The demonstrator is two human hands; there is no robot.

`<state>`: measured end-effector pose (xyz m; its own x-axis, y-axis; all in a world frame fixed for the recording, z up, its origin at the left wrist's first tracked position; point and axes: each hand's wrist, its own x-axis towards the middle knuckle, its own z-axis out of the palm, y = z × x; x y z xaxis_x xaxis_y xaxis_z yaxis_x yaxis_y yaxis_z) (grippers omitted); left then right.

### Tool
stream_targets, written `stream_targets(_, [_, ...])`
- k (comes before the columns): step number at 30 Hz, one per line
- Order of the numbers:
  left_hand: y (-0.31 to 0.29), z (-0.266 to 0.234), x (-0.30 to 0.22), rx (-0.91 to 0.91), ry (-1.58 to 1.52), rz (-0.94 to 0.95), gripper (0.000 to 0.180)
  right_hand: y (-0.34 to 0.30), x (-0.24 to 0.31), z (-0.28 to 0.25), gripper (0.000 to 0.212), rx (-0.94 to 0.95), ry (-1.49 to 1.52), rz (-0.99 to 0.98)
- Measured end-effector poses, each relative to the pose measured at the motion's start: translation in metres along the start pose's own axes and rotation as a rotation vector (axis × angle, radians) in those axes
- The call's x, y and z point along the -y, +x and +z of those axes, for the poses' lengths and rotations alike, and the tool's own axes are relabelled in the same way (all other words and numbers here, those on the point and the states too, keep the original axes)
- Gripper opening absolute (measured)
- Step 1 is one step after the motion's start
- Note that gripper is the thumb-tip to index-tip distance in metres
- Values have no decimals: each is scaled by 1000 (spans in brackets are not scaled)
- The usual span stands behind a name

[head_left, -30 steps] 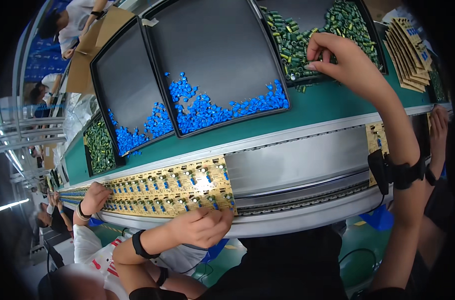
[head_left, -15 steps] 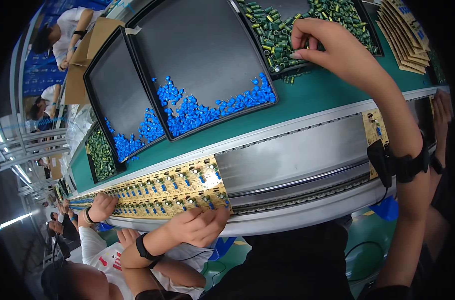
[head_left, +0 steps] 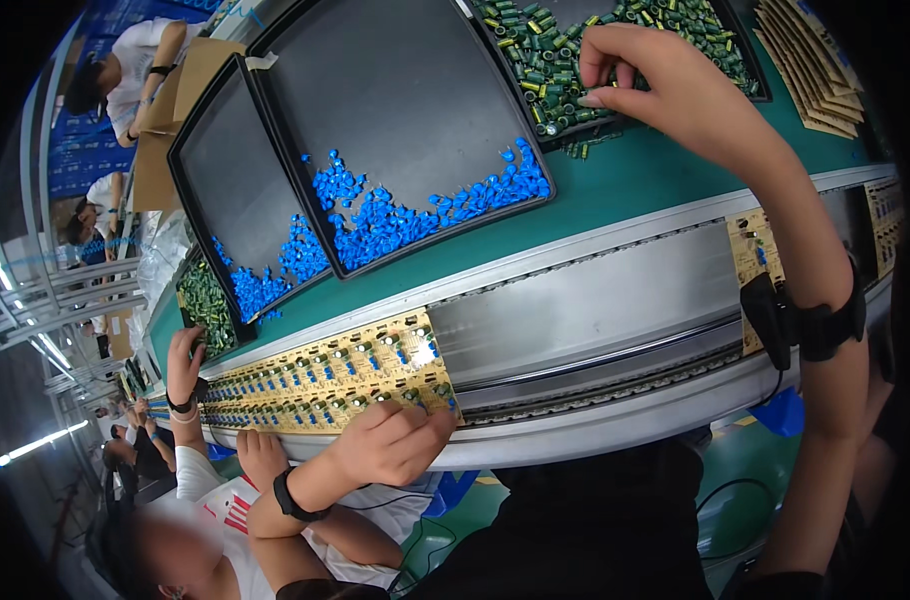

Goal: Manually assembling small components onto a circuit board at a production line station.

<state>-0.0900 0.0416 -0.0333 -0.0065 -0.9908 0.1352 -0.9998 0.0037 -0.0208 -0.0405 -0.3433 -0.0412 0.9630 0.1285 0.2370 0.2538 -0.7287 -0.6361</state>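
Observation:
My left hand (head_left: 395, 442), with a black band at the wrist, is closed at the near right corner of the circuit boards (head_left: 320, 370). Its fingertips reach the board edge; whatever they hold is hidden. These tan boards carry green cylindrical capacitors and small blue disc components. Over the front of a black tray of green capacitors (head_left: 665, 25), my right hand (head_left: 640, 80) is bent with thumb and fingers pinched together. What lies between those fingertips cannot be made out. A black device is strapped round my right forearm.
Two black trays (head_left: 405, 90) hold blue disc components (head_left: 385, 225). A co-worker's hand (head_left: 183, 365) is at a smaller capacitor tray (head_left: 203, 305) on the left. Stacked boards (head_left: 805, 75) stand at the far right. The metal conveyor (head_left: 585, 300) carries another board (head_left: 750, 250).
My hands have hardly shifted. The co-worker's one hand has gone from the boards to the small capacitor tray. At the far right, another person's hand has left the conveyor.

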Motion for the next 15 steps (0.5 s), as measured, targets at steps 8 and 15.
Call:
stream_targets(8, [5,-2,-6,52,-6,-78,29,-8,-5,-7,12,-33,-51,-1])
stream_targets(15, [29,-33,-6,17,-19,-159,40,-45,11,-55,9,-302,-69,67])
